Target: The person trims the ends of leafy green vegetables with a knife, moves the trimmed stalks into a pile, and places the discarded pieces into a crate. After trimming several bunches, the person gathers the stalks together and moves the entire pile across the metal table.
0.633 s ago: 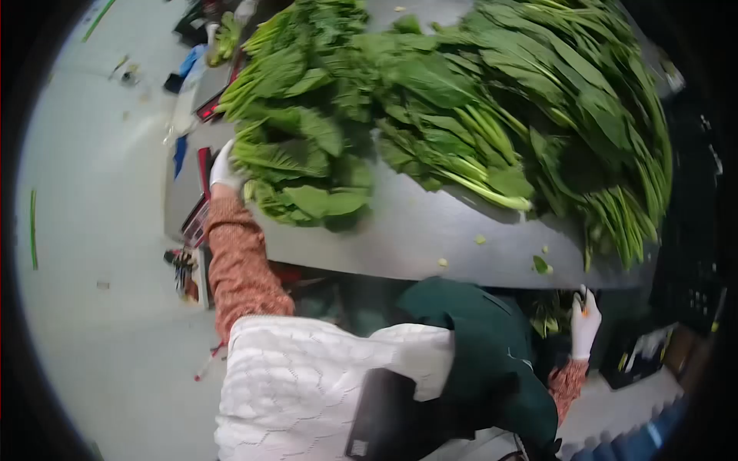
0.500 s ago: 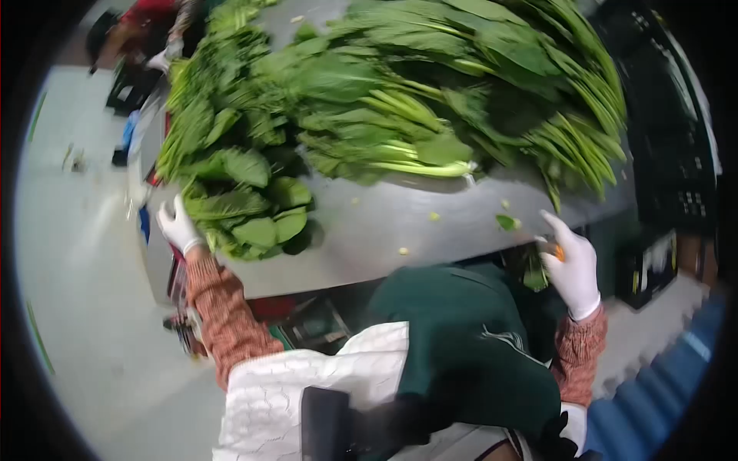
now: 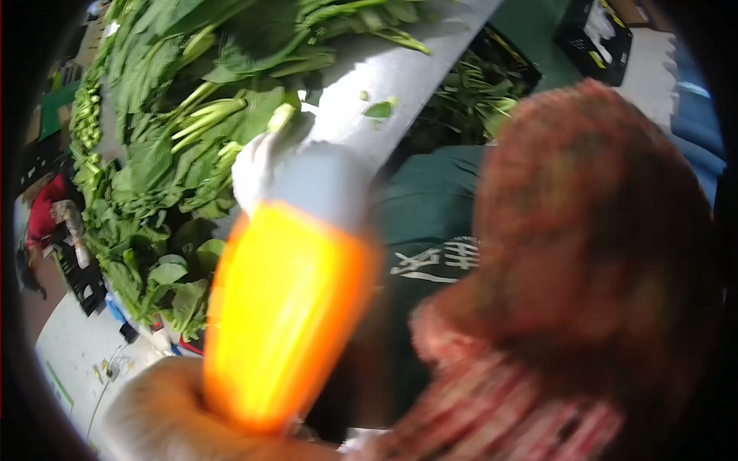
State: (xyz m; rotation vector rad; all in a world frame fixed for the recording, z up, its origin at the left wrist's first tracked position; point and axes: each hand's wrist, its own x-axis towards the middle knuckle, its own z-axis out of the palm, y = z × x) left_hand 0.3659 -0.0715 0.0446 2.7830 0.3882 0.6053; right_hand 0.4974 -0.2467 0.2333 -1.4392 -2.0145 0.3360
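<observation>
Very close to the camera, my right hand (image 3: 165, 407) is curled around an orange-handled tool (image 3: 284, 315). The handle glows brightly and is blurred. A grey part (image 3: 327, 180) continues from its upper end, but I cannot make out what it is. Behind the tool, my white-gloved left hand (image 3: 255, 173) seems closed at the pale cut end of a leafy green stalk (image 3: 281, 118); some of its fingers are hidden. A thick heap of leafy greens (image 3: 150, 154) spreads beyond that hand on the metal table (image 3: 342, 127).
A loose leaf (image 3: 377, 111) lies close to the table edge. Below that edge, more greens (image 3: 480, 92) fill a dark container. A black box (image 3: 592, 38) stands at upper right. My red knitted sleeve (image 3: 592, 223) covers much of the right side. Another person in red (image 3: 50, 215) is at far left.
The view has turned, shifting the greens to the upper left. My right hand has risen close to the camera with the orange tool. My left hand has moved from the heap's left side to the stalk ends.
</observation>
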